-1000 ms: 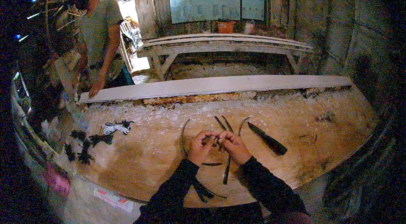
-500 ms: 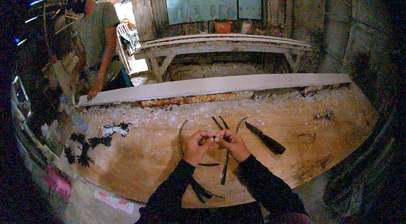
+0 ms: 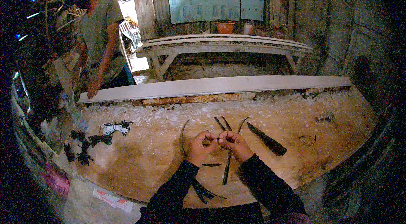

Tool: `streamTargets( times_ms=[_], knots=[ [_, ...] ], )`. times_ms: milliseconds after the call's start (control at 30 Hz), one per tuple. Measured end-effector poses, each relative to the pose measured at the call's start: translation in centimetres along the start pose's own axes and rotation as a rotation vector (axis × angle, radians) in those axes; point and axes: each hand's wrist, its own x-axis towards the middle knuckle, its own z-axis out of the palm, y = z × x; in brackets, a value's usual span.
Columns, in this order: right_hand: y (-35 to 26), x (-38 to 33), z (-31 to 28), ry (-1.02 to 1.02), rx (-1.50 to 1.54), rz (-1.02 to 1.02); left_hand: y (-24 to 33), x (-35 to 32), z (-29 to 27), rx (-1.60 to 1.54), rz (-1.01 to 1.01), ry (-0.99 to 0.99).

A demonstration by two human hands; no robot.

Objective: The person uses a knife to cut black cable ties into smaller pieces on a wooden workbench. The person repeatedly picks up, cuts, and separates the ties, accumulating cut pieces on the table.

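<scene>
My left hand [image 3: 200,149] and my right hand [image 3: 237,146] meet fingertip to fingertip above the middle of the wooden table. Both pinch a small dark piece, mostly hidden by the fingers; its kind is unclear. Thin dark strips lie around them: a curved strip [image 3: 182,135] left of my left hand, a long strip [image 3: 226,172] running below my right hand, and a short strip [image 3: 212,165] between my wrists. A bunch of strips [image 3: 200,191] rests beside my left sleeve. To the right of my right hand is a dark, tapered, blade-like piece [image 3: 267,139].
Black bundles [image 3: 83,153] and a white cord bundle [image 3: 115,129] lie on the left of the table [image 3: 139,156]. A long pale board [image 3: 220,86] spans its far edge, with another person's hand [image 3: 92,91] at its left end. A wire loop [image 3: 308,140] lies right.
The view has shifted slightly. My hands stay together over the same spot, with their fingertips slightly rearranged around the small piece. The strips have not moved.
</scene>
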Motion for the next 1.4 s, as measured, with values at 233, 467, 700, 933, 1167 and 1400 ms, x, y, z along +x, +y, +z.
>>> streamTargets(
  times_ms=[233, 467, 700, 933, 1167, 1400],
  knots=[
    [0.2, 0.0, -0.2, -0.005, 0.032, 0.028, -0.5, -0.1, -0.1, -0.103, -0.046, -0.006],
    [0.7, 0.1, -0.5, 0.015, 0.232, 0.100, 0.1, 0.1, 0.0, -0.084, -0.035, -0.007],
    [0.8, 0.1, 0.0, 0.157, 0.188, 0.103, 1.5, -0.1, 0.0, -0.013, 0.026, 0.026],
    [0.9, 0.2, -0.1, 0.127, 0.216, 0.084, 1.3, -0.2, 0.1, -0.030, -0.029, 0.065],
    [1.4, 0.3, -0.5, 0.106, 0.201, 0.066, 1.3, 0.0, -0.1, -0.001, 0.010, 0.060],
    [1.3, 0.3, -0.3, 0.079, 0.173, 0.020, 0.9, 0.2, -0.4, 0.083, 0.054, 0.005]
  ],
)
